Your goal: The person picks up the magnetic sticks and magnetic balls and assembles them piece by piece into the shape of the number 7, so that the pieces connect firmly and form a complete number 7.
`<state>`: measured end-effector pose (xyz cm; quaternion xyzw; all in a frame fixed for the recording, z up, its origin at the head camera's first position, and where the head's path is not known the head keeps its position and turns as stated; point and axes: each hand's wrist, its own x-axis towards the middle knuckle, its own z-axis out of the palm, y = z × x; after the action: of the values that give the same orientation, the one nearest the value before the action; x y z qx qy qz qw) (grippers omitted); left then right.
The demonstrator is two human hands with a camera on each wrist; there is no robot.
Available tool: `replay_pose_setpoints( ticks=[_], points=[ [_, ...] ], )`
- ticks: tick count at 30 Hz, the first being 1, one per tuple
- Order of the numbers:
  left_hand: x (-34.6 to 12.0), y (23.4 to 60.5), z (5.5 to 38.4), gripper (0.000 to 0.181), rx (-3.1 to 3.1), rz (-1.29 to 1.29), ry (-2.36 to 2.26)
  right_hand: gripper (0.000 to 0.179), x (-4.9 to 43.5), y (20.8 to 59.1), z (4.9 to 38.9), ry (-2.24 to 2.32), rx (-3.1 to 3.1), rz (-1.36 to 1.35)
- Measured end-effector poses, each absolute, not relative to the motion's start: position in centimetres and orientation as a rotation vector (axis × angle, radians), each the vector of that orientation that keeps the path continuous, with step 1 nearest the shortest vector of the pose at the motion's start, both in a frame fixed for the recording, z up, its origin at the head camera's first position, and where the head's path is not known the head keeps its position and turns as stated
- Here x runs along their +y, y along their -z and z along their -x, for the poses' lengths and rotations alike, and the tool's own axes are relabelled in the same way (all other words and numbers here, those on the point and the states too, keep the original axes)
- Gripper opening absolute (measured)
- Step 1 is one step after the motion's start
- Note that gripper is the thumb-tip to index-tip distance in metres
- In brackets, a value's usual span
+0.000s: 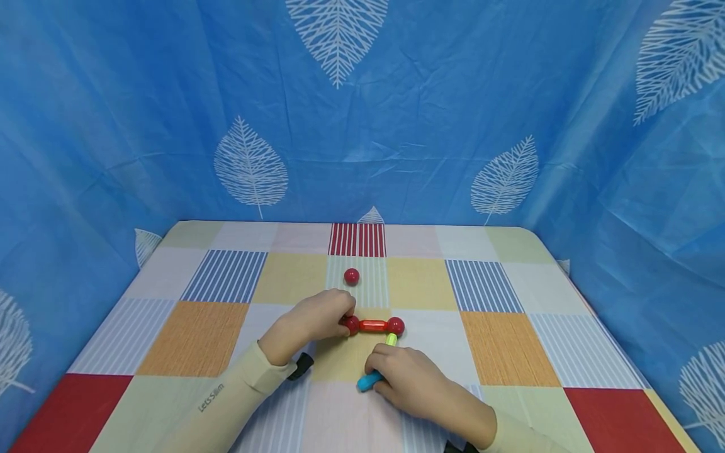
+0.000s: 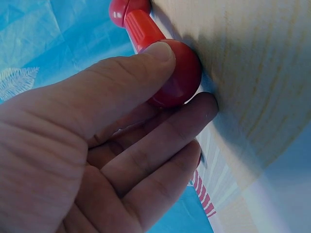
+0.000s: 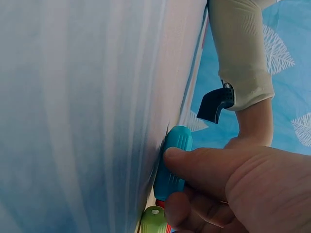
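My left hand (image 1: 308,322) pinches a red ball (image 2: 182,80) between thumb and fingers, low over the cloth. An orange-red rod (image 1: 373,326) runs from that ball to a second red ball (image 1: 396,326) on its right. Nearer me, my right hand (image 1: 416,379) holds a blue ribbed rod (image 3: 171,177), thumb along its side in the right wrist view. Just beyond the blue rod lies a yellow-green rod (image 1: 391,339), its far end right at the second ball. Fingers partly cover where the blue and yellow-green rods come together.
A loose red ball (image 1: 352,277) lies farther back, beyond the left hand. The patchwork tablecloth (image 1: 215,340) spreads over the table, with blue leaf-patterned curtains (image 1: 396,126) behind it and at both sides. A dark strap (image 1: 301,366) sits at the left wrist.
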<state>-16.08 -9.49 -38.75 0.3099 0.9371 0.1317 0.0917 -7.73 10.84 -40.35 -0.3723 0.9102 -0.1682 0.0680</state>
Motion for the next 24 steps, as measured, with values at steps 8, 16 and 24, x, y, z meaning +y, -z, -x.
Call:
replay_pose_setpoints(
  ticks=[8,16,24],
  points=[
    [-9.5,37.9,16.1,0.022,2.766,-0.882,-0.384,0.013,10.7,40.0,8.1,0.529,2.693,1.103],
    [-9.5,37.6,16.4,0.023,2.768,-0.923,-0.365,0.013,11.4,38.9,8.7,0.594,2.728,1.143],
    [-9.4,37.1,16.7,0.020,2.754,-0.890,-0.343,0.019,12.9,38.2,10.5,0.505,2.822,1.205]
  ],
)
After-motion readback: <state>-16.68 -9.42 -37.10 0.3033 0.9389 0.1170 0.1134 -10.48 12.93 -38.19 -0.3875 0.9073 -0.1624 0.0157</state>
